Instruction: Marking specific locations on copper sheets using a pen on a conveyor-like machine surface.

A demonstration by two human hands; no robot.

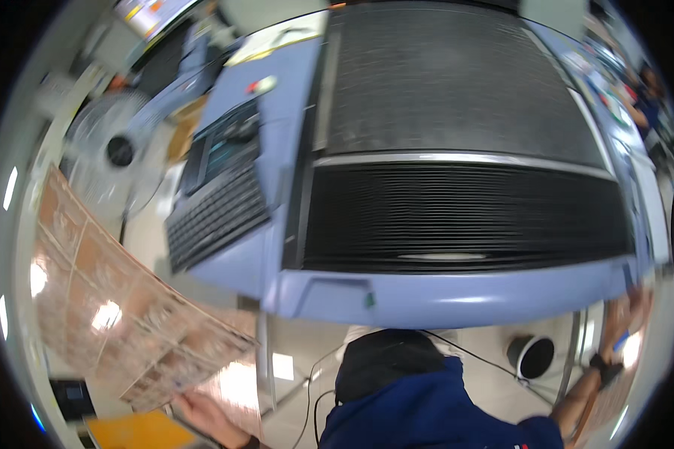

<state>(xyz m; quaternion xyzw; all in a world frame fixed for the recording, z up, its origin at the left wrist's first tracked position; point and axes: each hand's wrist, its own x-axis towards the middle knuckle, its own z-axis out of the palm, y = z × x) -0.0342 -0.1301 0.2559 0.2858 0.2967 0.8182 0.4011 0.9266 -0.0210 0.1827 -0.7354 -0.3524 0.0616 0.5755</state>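
Note:
My left hand [205,417] is low at the left, beside the near edge of a brown tile-patterned surface [138,303]. Its fingers are smeared, so whether it grips that edge does not show. A flat yellow-orange thing [138,429] lies just left of it. My right hand [627,313] is out at the far right, by the front right corner of a large lavender machine [457,299]. Blur hides how its fingers are set. A small blue strip [621,341] shows against that hand, of a kind I cannot make out. Dark bands circle both wrists.
The machine has a dark flat bed [464,82] and a black ribbed cover [464,217]. On its left ledge sit a keyboard [221,206] and a red-and-white object [262,85]. Beyond stands a fan [120,150]. Beneath are a bin [532,356] and cables. Another person [644,105] is far right.

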